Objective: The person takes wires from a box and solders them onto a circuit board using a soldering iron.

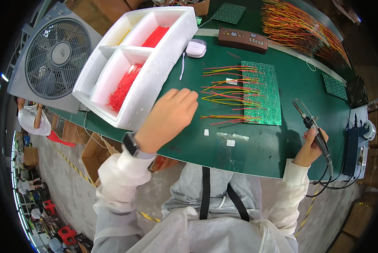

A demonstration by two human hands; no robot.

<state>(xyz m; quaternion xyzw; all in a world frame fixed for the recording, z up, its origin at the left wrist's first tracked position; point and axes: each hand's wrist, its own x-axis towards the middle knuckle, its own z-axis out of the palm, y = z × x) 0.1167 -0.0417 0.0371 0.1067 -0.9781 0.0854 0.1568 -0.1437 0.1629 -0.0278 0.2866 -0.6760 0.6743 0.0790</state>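
Note:
In my right hand (310, 146) is a soldering iron (320, 141) with a thin curved metal tube beside its tip, pointing up and left over the green table. The tip is apart from the green circuit board panel (262, 95). Red, yellow and black wires (224, 99) lie in rows across the panel's left edge, their loose ends to the left. My left hand (170, 116), with a dark watch on the wrist, hovers between those wires and the white foam box (149, 84). Its fingers are curled in; what they hold, if anything, is hidden.
Red wires (128, 86) fill compartments of the foam box. Behind the panel are a brown case (243, 40), a pale earphone case (196, 48) and a big wire bundle (298, 29). A blue soldering station (354, 147) stands at right, a fan (59, 55) at left.

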